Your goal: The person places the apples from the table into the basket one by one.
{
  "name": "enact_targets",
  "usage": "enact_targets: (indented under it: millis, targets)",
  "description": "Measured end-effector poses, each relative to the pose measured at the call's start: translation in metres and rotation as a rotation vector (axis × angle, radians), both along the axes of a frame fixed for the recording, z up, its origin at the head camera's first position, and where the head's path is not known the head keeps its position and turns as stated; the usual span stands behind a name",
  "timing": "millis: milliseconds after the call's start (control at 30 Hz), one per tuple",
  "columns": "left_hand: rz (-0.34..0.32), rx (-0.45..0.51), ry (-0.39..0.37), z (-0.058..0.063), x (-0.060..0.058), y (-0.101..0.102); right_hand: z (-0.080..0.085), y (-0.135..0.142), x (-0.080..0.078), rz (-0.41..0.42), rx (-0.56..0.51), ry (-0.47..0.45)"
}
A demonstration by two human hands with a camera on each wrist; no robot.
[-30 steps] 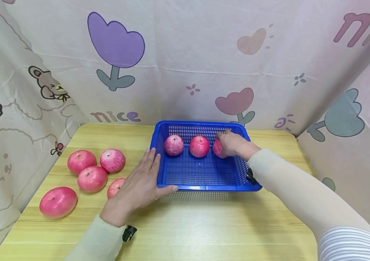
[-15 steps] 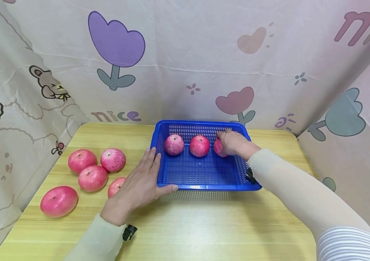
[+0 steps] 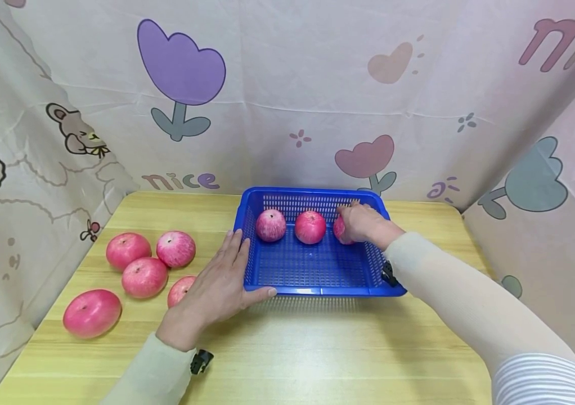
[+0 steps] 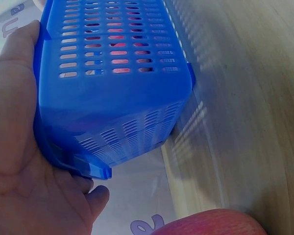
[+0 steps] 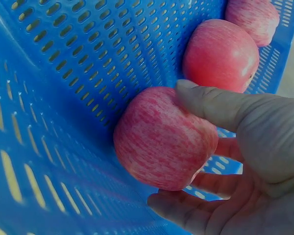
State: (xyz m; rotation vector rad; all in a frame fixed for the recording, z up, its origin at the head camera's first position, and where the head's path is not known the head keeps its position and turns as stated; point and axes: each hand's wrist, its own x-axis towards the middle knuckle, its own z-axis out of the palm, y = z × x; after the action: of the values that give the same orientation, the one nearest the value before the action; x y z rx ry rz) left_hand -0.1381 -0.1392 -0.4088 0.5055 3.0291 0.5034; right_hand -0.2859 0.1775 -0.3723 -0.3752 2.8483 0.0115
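A blue plastic basket (image 3: 313, 291) with slotted sides holds a row of red apples along its back. At the right end of that row, my right hand (image 3: 365, 224) grips an apple (image 5: 161, 139), thumb on top and fingers curled round its side. The middle apple (image 3: 310, 227) and the left apple (image 3: 270, 225) sit beside it, both untouched. My left hand (image 3: 216, 284) rests on the basket's front left corner, fingers straight along the left rim and thumb along the front rim. Partly hidden behind that hand is another apple (image 3: 180, 291) on the table.
Left of the basket, several more apples lie on the wooden table (image 3: 318, 360), among them a large one (image 3: 92, 313) near the left edge and a striped one (image 3: 175, 248). A printed curtain (image 3: 287, 84) hangs close behind the basket and along both sides.
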Motion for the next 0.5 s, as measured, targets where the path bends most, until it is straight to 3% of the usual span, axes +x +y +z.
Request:
enact_targets:
  millis: [500]
  targets:
    - [0.0,0.004,-0.003,-0.0005,-0.0005,-0.0001,-0.0015,0.0004,-0.0002,0.033,0.031,0.023]
